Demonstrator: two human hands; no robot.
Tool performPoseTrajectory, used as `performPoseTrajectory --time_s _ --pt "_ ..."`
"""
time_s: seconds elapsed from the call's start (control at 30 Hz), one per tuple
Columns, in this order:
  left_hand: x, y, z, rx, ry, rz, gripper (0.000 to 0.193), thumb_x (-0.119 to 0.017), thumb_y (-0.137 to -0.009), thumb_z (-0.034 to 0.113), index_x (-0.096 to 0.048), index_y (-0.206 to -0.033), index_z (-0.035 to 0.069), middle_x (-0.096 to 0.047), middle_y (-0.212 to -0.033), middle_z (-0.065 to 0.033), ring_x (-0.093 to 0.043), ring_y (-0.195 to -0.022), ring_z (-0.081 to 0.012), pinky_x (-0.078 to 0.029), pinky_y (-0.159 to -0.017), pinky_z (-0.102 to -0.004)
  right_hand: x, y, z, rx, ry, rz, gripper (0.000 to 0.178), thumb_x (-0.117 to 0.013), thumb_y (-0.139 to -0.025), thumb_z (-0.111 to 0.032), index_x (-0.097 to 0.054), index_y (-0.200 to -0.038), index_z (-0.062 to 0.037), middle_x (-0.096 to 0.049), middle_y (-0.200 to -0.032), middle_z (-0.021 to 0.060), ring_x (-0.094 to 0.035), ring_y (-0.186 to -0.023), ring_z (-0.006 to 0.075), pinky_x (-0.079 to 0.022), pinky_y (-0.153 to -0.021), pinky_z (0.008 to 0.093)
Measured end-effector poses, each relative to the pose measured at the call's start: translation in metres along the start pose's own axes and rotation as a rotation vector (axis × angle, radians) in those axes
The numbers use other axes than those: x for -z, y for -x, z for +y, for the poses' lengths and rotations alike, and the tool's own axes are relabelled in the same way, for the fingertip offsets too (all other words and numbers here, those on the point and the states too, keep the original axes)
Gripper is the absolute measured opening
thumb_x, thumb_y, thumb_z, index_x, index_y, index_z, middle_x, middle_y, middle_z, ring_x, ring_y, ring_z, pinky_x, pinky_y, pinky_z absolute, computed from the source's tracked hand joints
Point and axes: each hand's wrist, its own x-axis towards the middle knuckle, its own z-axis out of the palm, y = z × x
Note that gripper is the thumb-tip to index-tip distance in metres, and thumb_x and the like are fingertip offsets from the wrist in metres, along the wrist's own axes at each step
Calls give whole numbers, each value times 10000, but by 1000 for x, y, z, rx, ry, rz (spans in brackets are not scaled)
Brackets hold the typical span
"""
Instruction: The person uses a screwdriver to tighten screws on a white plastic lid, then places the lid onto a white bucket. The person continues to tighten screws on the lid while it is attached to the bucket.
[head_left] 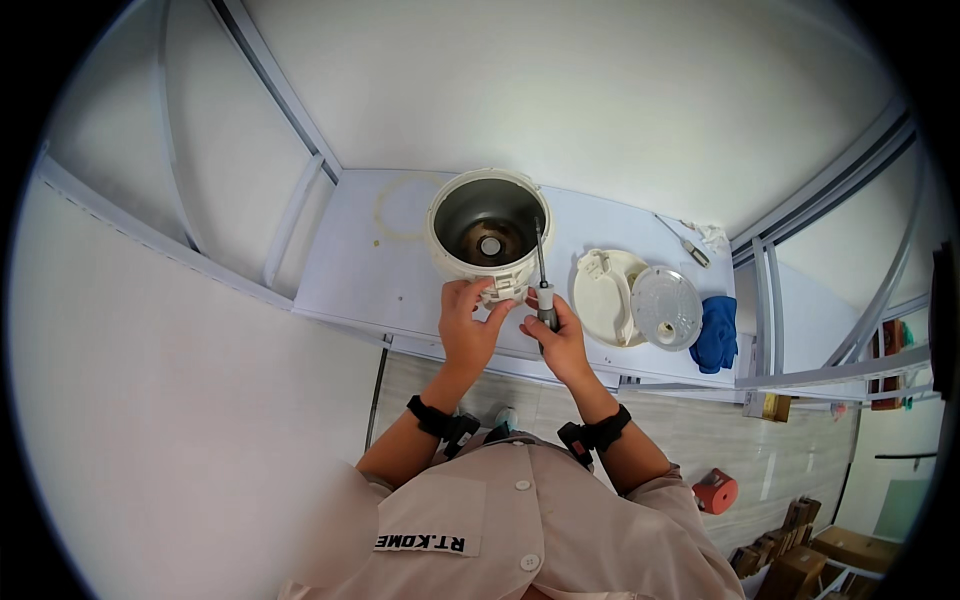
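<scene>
With your right hand (564,342)'s grip wrapped round the grey-handled screwdriver (546,312) and your left hand (466,325) at the front fitting (505,287) of the white cooker body (437,225), which stood open on the desk (345,255) (whether its fingers pinched anything, I couldn't tell), bracing the body and keeping the tip square to its work seemed wisest. Dark lettering showed on your shirt pocket (435,505); no maker's mark was legible on the cooker.

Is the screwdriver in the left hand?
No, the right hand holds the screwdriver, while the left hand is at the front of the pot.
</scene>
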Motion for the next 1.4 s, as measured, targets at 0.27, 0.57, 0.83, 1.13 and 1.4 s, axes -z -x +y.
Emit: performPoseTrajectory --time_s 0.27,0.57,0.83,1.13,1.4 --pt "-2 -2 -8 -104 -49 34 455 -938 -776 161 -728 -1176 105 -590 -1146 -72 -632 -878 -192 -555 -754 -326 0 -6 -2 -17 5 -24 472 -727 -943 -10 -616 -1401 -32 -671 -1227 90 -637 -996 122 -572 -843 294" --pt "-5 -4 -15 -150 -78 50 449 -941 -770 152 -733 -1166 116 -589 -1129 -74 -643 -871 -195 -557 -711 -315 -13 -11 -23 -129 163 42 365 -764 -964 -113 -638 -1292 -19 -652 -1125 76 -630 -912 123 -560 -765 297" --pt "-5 -5 -14 -192 -136 60 479 -931 -745 140 -760 -1192 152 -583 -1107 -89 -644 -863 -243 -556 -700 -349 -20 -20 -21 387 545 139 338 -869 -855 -107 -634 -1081 -20 -607 -1050 124 -602 -912 278 -499 -799 370" --pt "3 -10 -9 -319 -295 85 423 -924 -749 218 -784 -1146 172 -591 -1147 -105 -592 -1077 -330 -500 -923 -489 -26 -37 -57 647 606 8 333 -848 -832 -49 -621 -1071 -11 -654 -1326 179 -670 -1115 363 -540 -916 392" --pt "10 -24 -10 -420 -274 -18 341 -856 -835 253 -733 -1136 152 -582 -1441 -112 -476 -1397 -423 -354 -1152 -631 -23 -45 -67 480 621 -191 330 -816 -859 -33 -647 -1142 -23 -668 -1379 133 -678 -1202 349 -557 -943 391"
